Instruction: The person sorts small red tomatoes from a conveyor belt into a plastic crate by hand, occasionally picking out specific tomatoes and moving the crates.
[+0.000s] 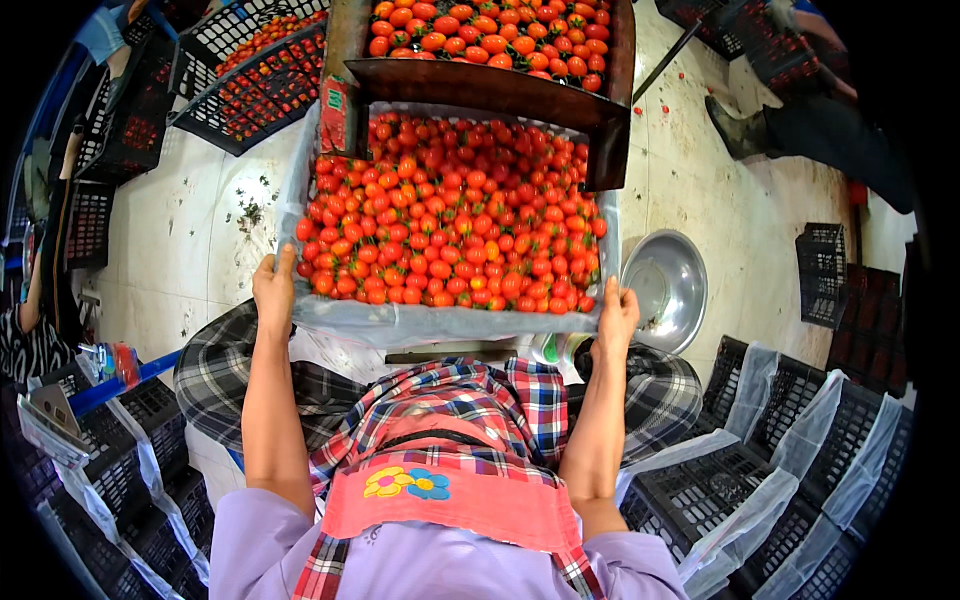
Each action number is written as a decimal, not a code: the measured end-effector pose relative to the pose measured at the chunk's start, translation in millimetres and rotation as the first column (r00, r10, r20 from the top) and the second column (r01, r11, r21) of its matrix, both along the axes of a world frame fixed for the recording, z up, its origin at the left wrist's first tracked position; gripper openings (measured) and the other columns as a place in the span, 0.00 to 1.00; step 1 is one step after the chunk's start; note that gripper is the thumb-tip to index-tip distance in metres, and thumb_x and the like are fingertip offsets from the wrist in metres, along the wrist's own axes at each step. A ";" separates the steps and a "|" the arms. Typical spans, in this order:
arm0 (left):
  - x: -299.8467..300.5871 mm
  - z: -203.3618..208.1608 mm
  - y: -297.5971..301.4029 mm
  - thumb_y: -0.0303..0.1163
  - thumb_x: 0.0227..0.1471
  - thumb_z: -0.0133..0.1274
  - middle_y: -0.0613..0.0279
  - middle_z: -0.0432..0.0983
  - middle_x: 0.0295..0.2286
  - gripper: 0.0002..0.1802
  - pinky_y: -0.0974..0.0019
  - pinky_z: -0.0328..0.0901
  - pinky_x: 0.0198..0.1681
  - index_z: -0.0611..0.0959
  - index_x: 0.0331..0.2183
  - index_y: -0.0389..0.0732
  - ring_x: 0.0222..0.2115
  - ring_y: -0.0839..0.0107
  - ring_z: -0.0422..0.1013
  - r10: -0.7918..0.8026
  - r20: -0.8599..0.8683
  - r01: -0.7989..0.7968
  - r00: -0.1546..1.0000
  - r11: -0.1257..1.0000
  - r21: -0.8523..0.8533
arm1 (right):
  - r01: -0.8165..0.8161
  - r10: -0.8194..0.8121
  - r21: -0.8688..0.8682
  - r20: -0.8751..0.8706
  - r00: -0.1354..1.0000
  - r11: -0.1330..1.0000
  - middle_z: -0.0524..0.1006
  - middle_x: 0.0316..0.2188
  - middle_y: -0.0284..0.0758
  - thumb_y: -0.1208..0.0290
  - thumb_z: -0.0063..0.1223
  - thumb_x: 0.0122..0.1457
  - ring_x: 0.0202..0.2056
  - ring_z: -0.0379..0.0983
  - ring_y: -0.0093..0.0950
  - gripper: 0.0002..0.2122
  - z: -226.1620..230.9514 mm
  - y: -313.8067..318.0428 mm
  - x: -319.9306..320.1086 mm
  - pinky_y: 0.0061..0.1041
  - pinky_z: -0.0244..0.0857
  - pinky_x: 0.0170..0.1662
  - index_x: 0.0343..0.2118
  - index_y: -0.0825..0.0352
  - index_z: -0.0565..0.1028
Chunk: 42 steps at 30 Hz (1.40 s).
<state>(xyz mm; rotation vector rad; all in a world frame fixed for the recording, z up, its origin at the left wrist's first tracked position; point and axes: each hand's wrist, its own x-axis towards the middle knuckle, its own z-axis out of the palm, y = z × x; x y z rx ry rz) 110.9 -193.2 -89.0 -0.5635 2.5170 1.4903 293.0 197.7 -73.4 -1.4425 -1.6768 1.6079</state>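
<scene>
A crate lined with thin translucent plastic (pixel 400 324) stands in front of me, heaped with red cherry tomatoes (pixel 450 225). My left hand (pixel 274 288) is closed on its near left corner, thumb on top. At the near right corner, my right hand (pixel 616 314) grips the rim in the same way. The crate's own walls are hidden by the liner. Over its far edge reaches the lip of a brown metal chute (pixel 480 88), which carries more cherry tomatoes (pixel 490 35).
On the right floor sits a steel basin (pixel 668 285). Black crates with plastic liners (pixel 735 490) stand at lower right, others (pixel 130 440) at lower left. A black crate of tomatoes (pixel 250 95) is at far left. Another person's boot (pixel 738 128) shows at far right.
</scene>
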 end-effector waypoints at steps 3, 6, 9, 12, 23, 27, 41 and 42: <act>1.7 -16.4 3.9 0.52 0.50 0.51 0.60 0.69 0.19 0.27 0.66 0.60 0.29 0.77 0.27 0.32 0.23 0.72 0.62 0.035 0.005 -0.034 0.999 0.992 -0.125 | -0.031 0.026 0.052 0.096 0.995 0.998 0.64 0.19 0.26 0.58 0.51 0.57 0.23 0.55 0.18 0.16 -24.3 7.3 6.1 0.21 0.52 0.26 0.23 0.65 0.65; 16.9 -39.7 3.8 0.54 0.49 0.50 0.42 0.75 0.35 0.33 0.61 0.61 0.42 0.77 0.36 0.27 0.38 0.59 0.70 0.060 0.065 -0.049 0.996 0.985 -0.163 | 0.059 -0.062 0.024 0.153 0.986 0.998 0.68 0.23 0.27 0.59 0.53 0.56 0.26 0.59 0.18 0.14 -58.7 4.2 17.8 0.22 0.56 0.30 0.27 0.68 0.70; 3.3 -35.6 -5.2 0.53 0.49 0.51 0.50 0.75 0.29 0.32 0.63 0.62 0.37 0.77 0.33 0.27 0.30 0.64 0.69 0.001 0.078 0.018 0.997 0.970 -0.243 | 0.050 -0.061 0.063 0.187 0.980 0.997 0.71 0.27 0.29 0.57 0.51 0.57 0.28 0.61 0.19 0.16 -45.3 5.4 7.8 0.19 0.57 0.32 0.34 0.69 0.73; -1.1 -22.3 4.0 0.54 0.50 0.49 0.58 0.74 0.24 0.30 0.65 0.61 0.32 0.77 0.31 0.30 0.26 0.69 0.65 0.030 0.086 -0.016 0.996 0.986 -0.164 | 0.006 -0.018 0.053 0.217 0.976 0.999 0.72 0.24 0.34 0.52 0.48 0.57 0.28 0.65 0.26 0.20 -32.4 9.6 0.1 0.25 0.60 0.33 0.27 0.70 0.71; 18.2 -28.3 19.0 0.57 0.53 0.41 0.40 0.74 0.26 0.32 0.52 0.62 0.34 0.77 0.30 0.31 0.30 0.43 0.69 0.040 -0.003 -0.035 0.999 0.839 -0.543 | -0.076 -0.057 0.254 0.477 0.877 0.964 0.73 0.23 0.44 0.47 0.43 0.57 0.28 0.68 0.39 0.24 -45.7 -12.2 -1.3 0.34 0.60 0.35 0.25 0.70 0.68; 18.6 -35.6 12.9 0.53 0.53 0.43 0.40 0.73 0.23 0.29 0.51 0.61 0.30 0.75 0.26 0.32 0.27 0.43 0.69 0.020 -0.021 -0.028 1.000 0.843 -0.537 | -0.080 -0.049 0.251 0.468 0.882 0.965 0.73 0.23 0.44 0.48 0.42 0.58 0.28 0.67 0.38 0.24 -44.2 -14.2 -2.8 0.34 0.60 0.35 0.25 0.70 0.68; 14.7 -29.3 22.9 0.52 0.53 0.44 0.40 0.72 0.21 0.27 0.51 0.61 0.30 0.75 0.24 0.33 0.25 0.43 0.68 0.059 -0.080 -0.095 0.995 0.799 -0.594 | -0.285 -0.077 0.670 0.456 0.887 0.685 0.71 0.25 0.39 0.57 0.47 0.57 0.29 0.64 0.34 0.17 -44.2 -6.9 -1.7 0.27 0.59 0.37 0.32 0.72 0.69; 15.0 -32.2 21.1 0.53 0.52 0.44 0.40 0.72 0.21 0.28 0.51 0.61 0.30 0.76 0.25 0.33 0.25 0.43 0.69 0.056 -0.109 -0.109 0.992 0.807 -0.580 | -0.411 -0.150 0.813 0.506 0.849 0.413 0.71 0.27 0.39 0.61 0.49 0.57 0.31 0.66 0.34 0.15 -39.0 -5.8 -8.0 0.26 0.60 0.37 0.34 0.72 0.70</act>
